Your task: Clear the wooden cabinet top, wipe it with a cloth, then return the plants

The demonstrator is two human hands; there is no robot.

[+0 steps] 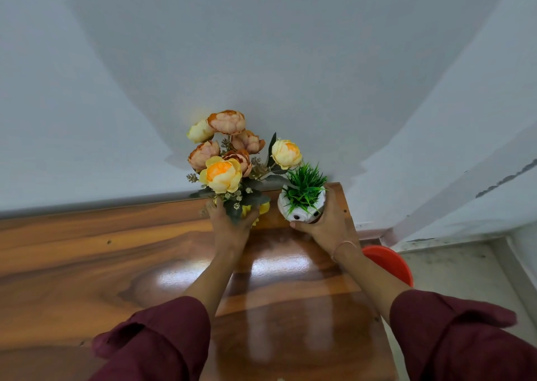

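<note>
Hands both occupied at the far right corner of the cabinet top [116, 264], close to the grey wall [261, 61].

Left hand [229, 223]: fingers curled round the near side of a yellow pot [263, 208], gripping it. The pot is mostly hidden by the hand and by drooping leaves. It carries a flower arrangement [223, 160] of yellow and peach blooms that stands upright against the wall. Base of the pot looks level with the wood. Whether it rests there or is just lifted cannot be told.

Right hand [328, 223]: clasped round a small white pot [290, 206], thumb under its near edge and fingers behind. The pot is tilted toward the camera, with two black eye-like dots showing on its front. A tuft of green grass [305, 187] sticks out of the top. The pot sits over the right rear corner of the cabinet. Contact with the surface is hidden by the hand. A thin band [344, 245] circles the right wrist.

The two pots are just beside each other, not touching. The leaves of the arrangement reach across to the grass.

Wood surface is glossy, with light reflections between the forearms. Dark red sleeves [162, 340] are pushed up on both arms. A red bucket [392, 264] stands on the floor [450, 270] just right of the cabinet edge, partly behind the right forearm.
</note>
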